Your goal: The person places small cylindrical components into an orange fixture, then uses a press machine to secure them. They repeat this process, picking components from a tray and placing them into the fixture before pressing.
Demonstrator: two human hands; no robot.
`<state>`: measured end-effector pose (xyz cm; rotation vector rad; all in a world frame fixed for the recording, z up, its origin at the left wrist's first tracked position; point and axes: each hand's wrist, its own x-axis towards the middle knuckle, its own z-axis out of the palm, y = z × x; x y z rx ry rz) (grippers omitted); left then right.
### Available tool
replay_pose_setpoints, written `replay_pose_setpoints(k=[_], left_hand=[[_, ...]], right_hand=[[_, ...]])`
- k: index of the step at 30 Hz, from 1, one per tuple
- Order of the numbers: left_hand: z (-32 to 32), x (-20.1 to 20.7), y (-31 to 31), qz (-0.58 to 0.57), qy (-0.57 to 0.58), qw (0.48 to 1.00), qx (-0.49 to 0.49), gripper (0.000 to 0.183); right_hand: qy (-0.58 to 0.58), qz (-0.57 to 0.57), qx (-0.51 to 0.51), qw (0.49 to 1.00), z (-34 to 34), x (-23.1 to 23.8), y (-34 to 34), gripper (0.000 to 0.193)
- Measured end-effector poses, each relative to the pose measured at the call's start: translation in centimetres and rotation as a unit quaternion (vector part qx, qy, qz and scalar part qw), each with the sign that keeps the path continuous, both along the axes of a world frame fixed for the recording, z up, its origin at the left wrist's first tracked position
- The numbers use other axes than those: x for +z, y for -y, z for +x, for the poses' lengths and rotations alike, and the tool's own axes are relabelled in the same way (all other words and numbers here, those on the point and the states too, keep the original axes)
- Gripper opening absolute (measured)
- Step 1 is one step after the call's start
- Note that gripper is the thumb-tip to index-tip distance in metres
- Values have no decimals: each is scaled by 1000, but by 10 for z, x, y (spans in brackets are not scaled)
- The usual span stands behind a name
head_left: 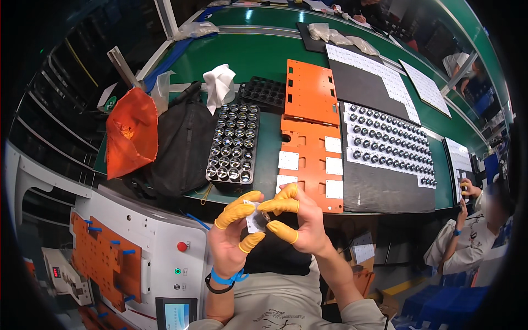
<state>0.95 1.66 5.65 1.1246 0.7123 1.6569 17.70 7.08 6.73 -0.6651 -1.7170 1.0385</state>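
Note:
My left hand (pixel 230 245), with yellow finger cots, pinches a small white square plate (pixel 252 223) in front of my body. My right hand (pixel 305 223), also in yellow finger cots, grips a dark round lens piece (pixel 264 218) against that plate. Fingers partly hide where the two pieces meet. Beyond my hands, an orange fixture (pixel 311 148) carries several white square plates (pixel 333 165). Left of it stands a black tray (pixel 208 175) filled with rows of shiny round lenses (pixel 234 149).
Rows of black lens pieces on white plates (pixel 388 137) cover a black foam board (pixel 385 192) at right. An orange bag (pixel 131 132) and a black bag (pixel 184 148) lie at left. A machine panel (pixel 165 247) stands lower left. Another person (pixel 467 231) works at far right.

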Motion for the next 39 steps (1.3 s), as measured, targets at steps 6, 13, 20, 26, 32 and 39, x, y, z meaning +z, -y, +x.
replay_pose_setpoints(k=[6,13,20,26,32,39], left_hand=[[-2,0,3,2,-102,992,75,46],[-2,2,3,20,-212,967,140,41],[-2,-1,4,39,-260,952,159,41],[-2,-5,2,34,-231,963,134,42],[11,-8,-6,-16,-47,997,59,49],[35,-10,-19,-138,214,960,-120,54]], right_hand=[[68,-28,10,997,3,14,-1,34],[60,-102,55,991,9,15,-3,32],[42,-165,81,982,10,10,-4,31],[-28,-146,95,984,8,2,-2,34],[26,-12,75,997,16,-5,-9,50],[142,152,-86,974,23,1,-5,55]])
